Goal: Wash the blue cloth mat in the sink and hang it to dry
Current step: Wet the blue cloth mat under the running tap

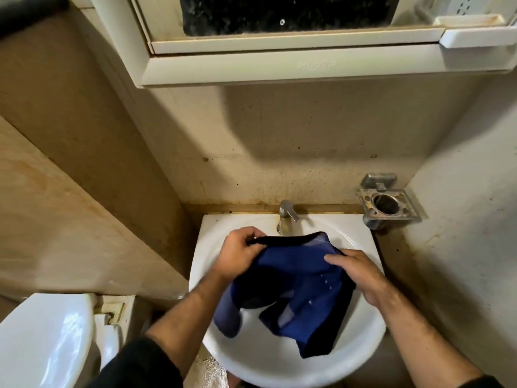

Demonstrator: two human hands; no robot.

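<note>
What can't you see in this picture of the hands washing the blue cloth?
- Sink drain, head view: hidden under the blue cloth mat.
- Water running or not: faucet spout is hidden behind the mat.
- Left hand and right hand fingertips: tucked into the cloth.
- Toilet: cut off by the edge.

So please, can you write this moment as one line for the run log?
left hand: pinches black hem | right hand: grips cloth edge | blue cloth mat with black border: bunched over white ceramic sink | chrome tap: no visible water

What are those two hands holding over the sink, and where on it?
The blue cloth mat: the left hand pinches its black top edge, and the right hand grips its right side.
</note>
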